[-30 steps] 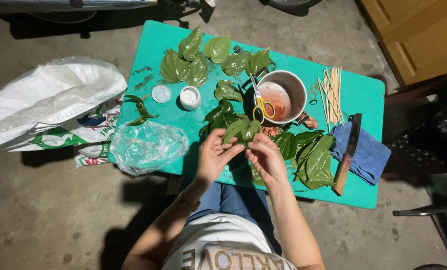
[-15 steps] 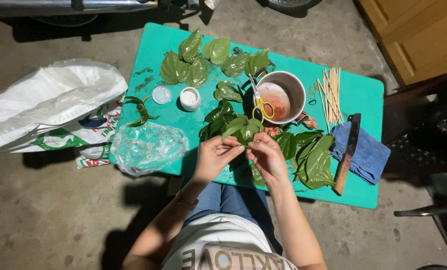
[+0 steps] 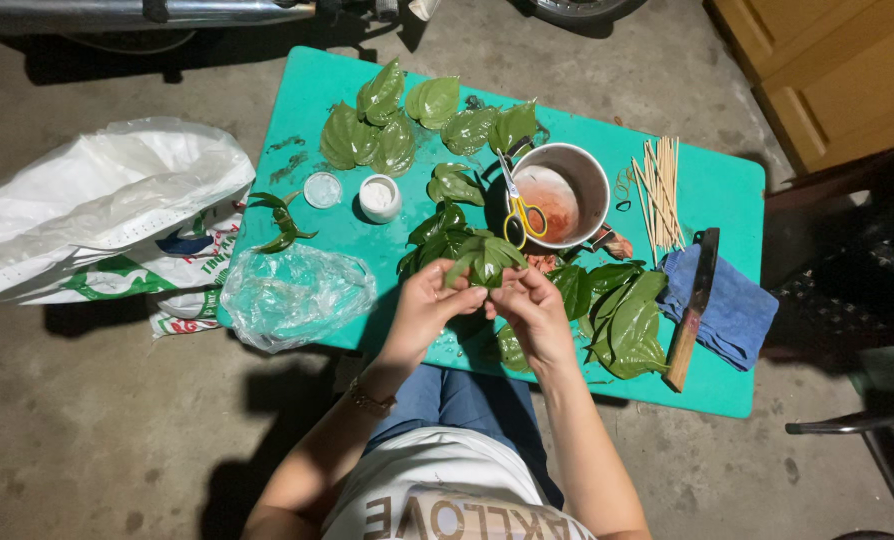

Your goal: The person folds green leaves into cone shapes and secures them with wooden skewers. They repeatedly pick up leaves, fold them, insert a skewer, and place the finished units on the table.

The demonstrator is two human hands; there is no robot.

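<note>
Both hands meet over the near edge of a turquoise table [image 3: 727, 180]. My left hand [image 3: 429, 303] and my right hand [image 3: 530, 303] pinch the same green leaf [image 3: 487, 258], which is curled up between the fingertips. More green leaves [image 3: 622, 310] lie in a pile just right of my right hand. Another cluster of leaves [image 3: 387, 125] is spread at the far left of the table. A metal pot [image 3: 563, 190] with reddish residue stands beyond the hands, with yellow-handled scissors [image 3: 520, 208] resting on its rim.
A small white jar [image 3: 379, 196] and its lid [image 3: 322, 189] sit left of the pot. A clear plastic bag [image 3: 292, 292] lies at the table's near left corner. Wooden skewers [image 3: 657, 185], a knife [image 3: 692, 305] on a blue cloth [image 3: 737, 310], a white sack [image 3: 87, 210] on the floor.
The leaf between my fingers has been folded tighter and turned slightly. Both hands stay in the same place above the table edge.
</note>
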